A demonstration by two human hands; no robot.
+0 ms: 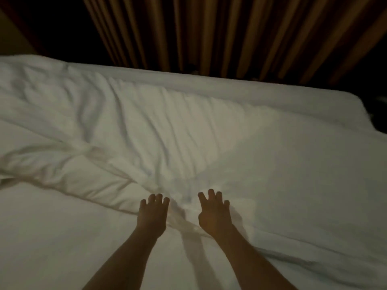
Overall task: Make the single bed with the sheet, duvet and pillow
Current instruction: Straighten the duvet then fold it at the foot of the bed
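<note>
White bedding: a rumpled white duvet (117, 122) lies in a thick diagonal band across the bed, bunched at the left, thinning toward the near edge between the two hands.
Sheet: smooth white fitted sheet (52, 237) shows bare at the near left; more flat white cloth spreads to the right.
Left hand (152, 214): fingers spread and straight, palm down, at the duvet's lower edge; gripping nothing.
Right hand (214, 214): fingers fanned and straight, palm down over the creased cloth, holding nothing.
Contact: dim, blurred view; both hands seem to press on the fabric, but I cannot tell for sure.
Forearms: bare, reaching in from the bottom edge.
Background: brown pleated curtains (209, 32) hang behind the bed's far side.
</note>
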